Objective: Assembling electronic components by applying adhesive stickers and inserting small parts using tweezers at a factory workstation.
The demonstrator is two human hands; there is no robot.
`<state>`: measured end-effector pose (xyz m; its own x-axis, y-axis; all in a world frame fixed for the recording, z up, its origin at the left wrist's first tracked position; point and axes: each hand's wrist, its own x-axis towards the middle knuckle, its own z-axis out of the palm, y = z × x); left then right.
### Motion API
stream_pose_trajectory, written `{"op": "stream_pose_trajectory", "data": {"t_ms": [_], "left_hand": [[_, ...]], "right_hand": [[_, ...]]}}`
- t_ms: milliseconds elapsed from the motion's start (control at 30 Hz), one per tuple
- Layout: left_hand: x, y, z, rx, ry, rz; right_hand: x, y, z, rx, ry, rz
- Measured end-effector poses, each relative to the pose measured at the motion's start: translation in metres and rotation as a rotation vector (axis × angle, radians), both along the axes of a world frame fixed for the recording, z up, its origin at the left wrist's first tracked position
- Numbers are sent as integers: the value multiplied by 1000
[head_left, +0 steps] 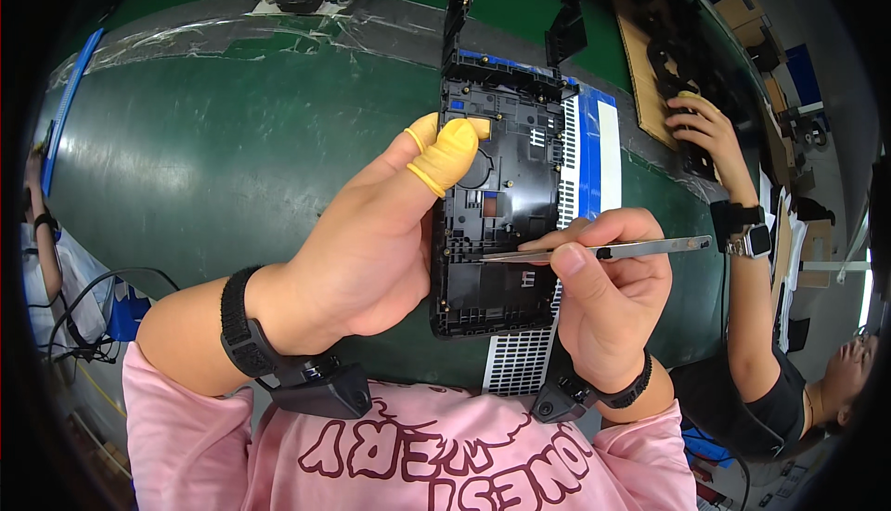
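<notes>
A black plastic housing [524,214] with ribs, small brass inserts and an open frame at its far end is held up before me. My left hand [362,223] grips its left edge, the thumb in a yellow finger cot [449,156] pressing on its inner face; another finger with a yellow cot is partly hidden behind. In my right hand [608,288] are metal tweezers [640,248], pinched between thumb and fingers. Their tips reach over the lower left part of the housing's inside. Whether the tips hold anything is too small to tell.
Under the housing lies a white sheet of small black labels [518,362] beside a blue-and-white strip [597,154]. The table [186,168] is green. At right, a co-worker's hand [701,126] touches black parts on cardboard [640,75]. Another person's arm shows far left.
</notes>
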<state>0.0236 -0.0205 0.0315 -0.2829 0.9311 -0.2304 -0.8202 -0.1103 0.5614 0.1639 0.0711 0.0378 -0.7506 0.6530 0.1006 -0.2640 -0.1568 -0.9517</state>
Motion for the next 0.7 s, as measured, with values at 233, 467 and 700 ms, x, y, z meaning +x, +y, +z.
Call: {"op": "stream_pose_trajectory", "data": {"t_ms": [233, 467, 700], "left_hand": [[0, 1, -1, -19, 31, -9], [1, 0, 1, -15, 20, 4], [0, -6, 1, 35, 55, -54]], "right_hand": [[1, 1, -2, 12, 1, 11], [1, 2, -1, 15, -4, 17], [0, 3, -3, 36, 22, 20]]}}
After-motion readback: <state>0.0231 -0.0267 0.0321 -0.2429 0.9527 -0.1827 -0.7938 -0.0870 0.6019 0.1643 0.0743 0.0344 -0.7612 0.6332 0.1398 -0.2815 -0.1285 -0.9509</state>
